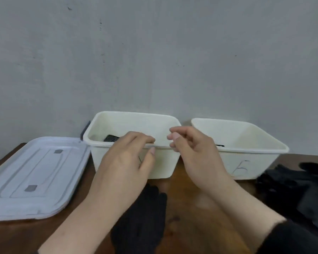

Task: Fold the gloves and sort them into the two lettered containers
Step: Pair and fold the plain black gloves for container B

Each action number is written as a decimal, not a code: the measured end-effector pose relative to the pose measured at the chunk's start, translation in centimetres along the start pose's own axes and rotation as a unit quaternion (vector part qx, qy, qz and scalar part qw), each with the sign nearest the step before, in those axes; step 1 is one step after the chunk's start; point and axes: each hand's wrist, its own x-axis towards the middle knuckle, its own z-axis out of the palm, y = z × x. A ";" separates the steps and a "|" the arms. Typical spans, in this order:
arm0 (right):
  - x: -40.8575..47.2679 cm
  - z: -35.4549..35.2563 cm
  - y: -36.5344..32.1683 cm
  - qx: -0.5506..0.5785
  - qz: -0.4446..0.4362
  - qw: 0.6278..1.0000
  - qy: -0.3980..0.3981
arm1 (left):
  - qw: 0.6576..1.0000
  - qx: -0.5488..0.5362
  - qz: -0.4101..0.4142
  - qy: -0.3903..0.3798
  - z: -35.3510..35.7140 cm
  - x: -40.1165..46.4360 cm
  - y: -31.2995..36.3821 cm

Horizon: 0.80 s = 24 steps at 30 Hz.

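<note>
Two cream plastic containers stand side by side against the wall. The left container [117, 121] holds a dark folded item [111, 138] at its bottom. The right container [246, 132] bears a handwritten letter on its front and shows a dark sliver inside. My left hand [126, 158] hovers at the left container's front rim, fingers relaxed and holding nothing. My right hand [195, 149] floats between the two containers, fingers loosely curled, also without anything in it. A black glove [145, 217] lies flat on the wooden table below my hands. More black gloves [297, 187] are piled at the right.
A translucent white lid [33, 176] lies flat on the table at the left. The brown wooden table [191, 208] runs up to a plain grey wall [154, 52]. A dark sleeve [297, 239] covers my right forearm at the bottom right.
</note>
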 end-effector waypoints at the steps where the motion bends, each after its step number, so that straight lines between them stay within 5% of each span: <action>1: -2.3 -1.2 1.1 -0.015 0.011 1.000 -0.004 | 1.000 -0.009 0.000 -0.022 1.1 -0.7 1.2; 9: -16.0 -11.1 11.7 -0.272 0.091 0.958 -0.025 | 0.974 -0.127 -0.066 -0.177 10.5 -7.4 11.5; 13: -18.0 -13.9 12.3 -0.263 0.093 0.960 0.016 | 0.960 -0.160 -0.138 -0.184 15.2 -10.1 13.4; 24: -19.0 -17.8 12.6 -0.249 0.026 0.966 0.071 | 0.968 -0.066 -0.033 -0.240 17.3 -11.6 12.5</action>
